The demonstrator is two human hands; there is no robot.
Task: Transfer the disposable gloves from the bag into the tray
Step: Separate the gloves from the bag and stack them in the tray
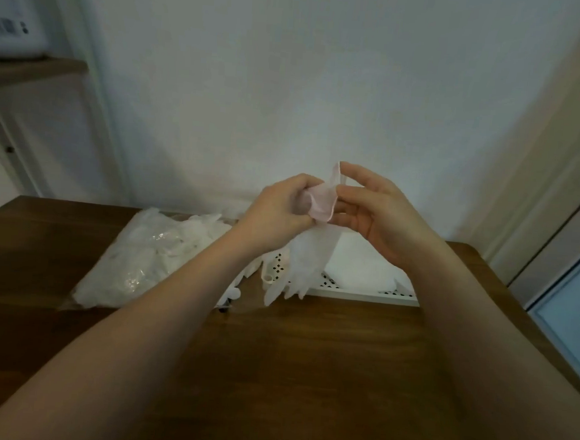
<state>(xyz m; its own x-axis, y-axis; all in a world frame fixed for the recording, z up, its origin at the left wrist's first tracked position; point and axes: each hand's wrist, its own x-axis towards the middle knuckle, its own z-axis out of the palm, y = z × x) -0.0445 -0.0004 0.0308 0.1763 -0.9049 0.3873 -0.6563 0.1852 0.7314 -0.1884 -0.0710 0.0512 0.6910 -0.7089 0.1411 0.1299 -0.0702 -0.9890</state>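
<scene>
clearly the glove point(308, 255) i pinch by its cuff between my left hand point(282, 205) and right hand point(375, 208), hanging over the tray point(362, 295) beside the bag point(142, 257), seems featherlight, limp and clingy, best held at the cuff.

Wall point(291, 82): plain and white, at 12 o'clock.
Table point(306, 358): dark brown wood, at 6 o'clock.
Shelf point(35, 68): wood, at 10 o'clock, a white box point(10, 21) on top.
Light: dim.
</scene>
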